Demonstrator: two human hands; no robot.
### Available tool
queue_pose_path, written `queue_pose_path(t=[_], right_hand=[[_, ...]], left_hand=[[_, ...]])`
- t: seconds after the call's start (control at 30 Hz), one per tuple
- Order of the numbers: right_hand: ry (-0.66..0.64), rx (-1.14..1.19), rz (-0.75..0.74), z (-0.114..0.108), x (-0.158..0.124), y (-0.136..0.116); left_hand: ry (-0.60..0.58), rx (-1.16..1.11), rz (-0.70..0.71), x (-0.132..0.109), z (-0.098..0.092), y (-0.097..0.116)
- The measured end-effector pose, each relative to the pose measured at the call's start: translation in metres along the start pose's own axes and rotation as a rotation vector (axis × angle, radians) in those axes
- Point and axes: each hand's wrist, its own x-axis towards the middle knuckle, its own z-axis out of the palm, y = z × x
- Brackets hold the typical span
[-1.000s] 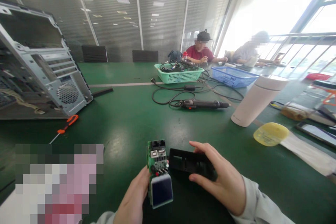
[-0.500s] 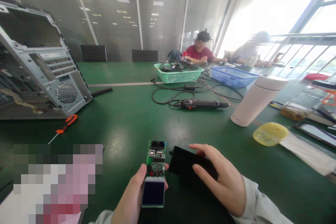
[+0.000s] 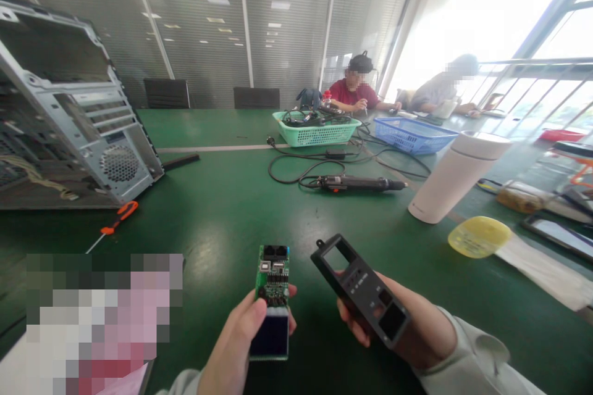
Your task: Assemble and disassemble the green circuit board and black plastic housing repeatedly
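Note:
Low in the middle of the head view, my left hand (image 3: 238, 336) grips a green circuit board (image 3: 273, 284) by its edges, thumb on the left side. A dark display screen (image 3: 269, 336) sits at the board's near end, and two black sockets are at its far end. To the right, my right hand (image 3: 356, 321) is closed around a black plastic housing (image 3: 364, 293). The housing is tilted, its face with window cut-outs and small white markings turned up towards me. Most of my right fingers are hidden behind it. Board and housing are apart.
A black electric screwdriver (image 3: 359, 183) with its cable lies ahead. Beyond are a green basket (image 3: 319, 134) of cables and a blue basket (image 3: 412, 139). A computer case (image 3: 115, 160) and an orange-handled screwdriver (image 3: 121, 216) are left, a pink tumbler (image 3: 456, 179) right. Two people sit farther off.
My right hand has turned the black housing over, so its face with the cut-outs now shows. My left hand still holds the circuit board, its thumb shifted slightly over the board.

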Motion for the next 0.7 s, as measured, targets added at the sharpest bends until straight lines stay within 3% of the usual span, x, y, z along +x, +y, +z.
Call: queue_pose_path(t=[0.23, 0.4, 0.53, 0.6, 0.7], right_hand=[[-0.17, 0.215, 0.036, 0.006, -0.003, -0.005], [-0.069, 0.182, -0.023, 0.005, -0.003, 0.002], [0.102, -0.095, -0.212, -0.002, -0.001, 0.006], [0.193, -0.345, -0.368, -0.01, 0.0, 0.004], [0.445, -0.838, -0.673, -0.029, 0.0, -0.001]], left_hand=[[0.034, 0.017, -0.022, -0.002, 0.0, 0.0], [0.034, 0.005, -0.038, -0.001, 0.001, 0.0], [0.023, -0.036, -0.046, 0.0, -0.001, -0.001], [0.017, -0.062, -0.048, 0.001, -0.001, 0.0], [0.009, -0.107, -0.061, 0.002, -0.001, 0.0]])
